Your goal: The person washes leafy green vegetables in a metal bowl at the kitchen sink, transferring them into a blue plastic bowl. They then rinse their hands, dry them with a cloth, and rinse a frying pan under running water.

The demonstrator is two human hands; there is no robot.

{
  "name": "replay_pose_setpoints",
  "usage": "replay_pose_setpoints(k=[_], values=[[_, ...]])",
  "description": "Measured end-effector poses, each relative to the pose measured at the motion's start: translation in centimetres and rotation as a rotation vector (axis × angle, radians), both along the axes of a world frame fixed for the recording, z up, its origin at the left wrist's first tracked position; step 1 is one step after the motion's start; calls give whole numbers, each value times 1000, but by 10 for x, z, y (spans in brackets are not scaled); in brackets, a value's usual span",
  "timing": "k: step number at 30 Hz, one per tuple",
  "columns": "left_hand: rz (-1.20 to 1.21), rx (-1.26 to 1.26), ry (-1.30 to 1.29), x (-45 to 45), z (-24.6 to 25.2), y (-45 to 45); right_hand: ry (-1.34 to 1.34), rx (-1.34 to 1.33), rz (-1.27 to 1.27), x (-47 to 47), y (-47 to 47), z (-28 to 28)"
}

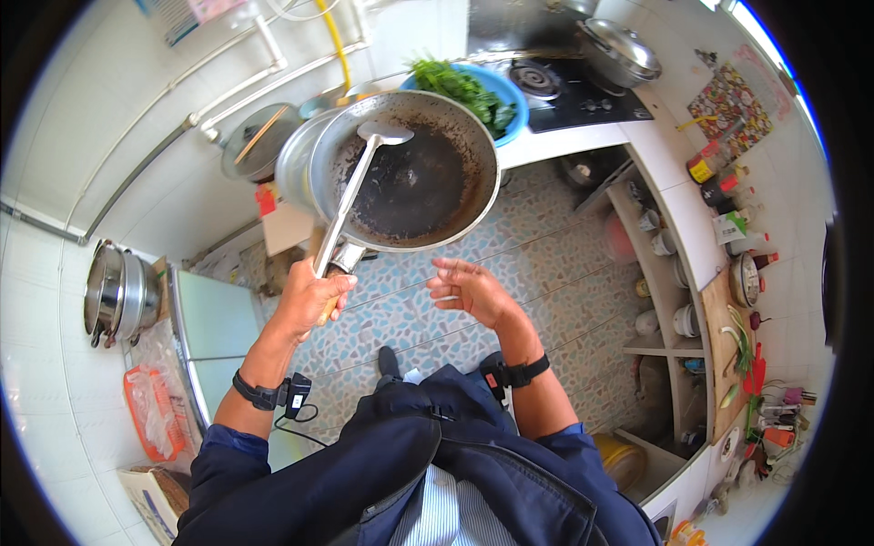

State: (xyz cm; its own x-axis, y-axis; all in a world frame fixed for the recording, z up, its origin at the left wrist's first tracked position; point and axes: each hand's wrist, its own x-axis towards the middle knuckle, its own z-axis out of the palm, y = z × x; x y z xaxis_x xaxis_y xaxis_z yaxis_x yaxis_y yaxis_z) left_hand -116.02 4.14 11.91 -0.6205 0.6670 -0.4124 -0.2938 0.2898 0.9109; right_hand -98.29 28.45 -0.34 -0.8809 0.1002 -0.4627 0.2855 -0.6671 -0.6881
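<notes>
My left hand is closed around the handle of a worn metal wok together with the handle of a metal spatula. The spatula's blade rests inside the wok, whose inner base is dark and stained. The wok is held out over the tiled floor, in front of a blue basin of leafy greens. To the right and below the wok, my right hand holds nothing, its fingers apart and pointing left.
A black gas stove with a lidded metal pot stands beyond, at the right. Along the right counter are bottles, a wooden board with vegetables and shelves of bowls below. At left are a glass-topped cabinet and stacked pots.
</notes>
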Motion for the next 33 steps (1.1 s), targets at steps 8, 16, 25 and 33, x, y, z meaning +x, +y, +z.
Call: replay_pose_setpoints(k=[8, 16, 25, 33], values=[[-44, 98, -44, 77, -18, 174, -107, 131, -96, 139, 135, 22], [-100, 158, 8, 103, -35, 329, -92, 113, -272, 213, 234, 20], [-139, 131, 43, 92, -71, 464, -168, 133, -422, 254, 346, 12], [-423, 24, 39, 139, -82, 560, -293, 483, -541, 265, 414, 76]])
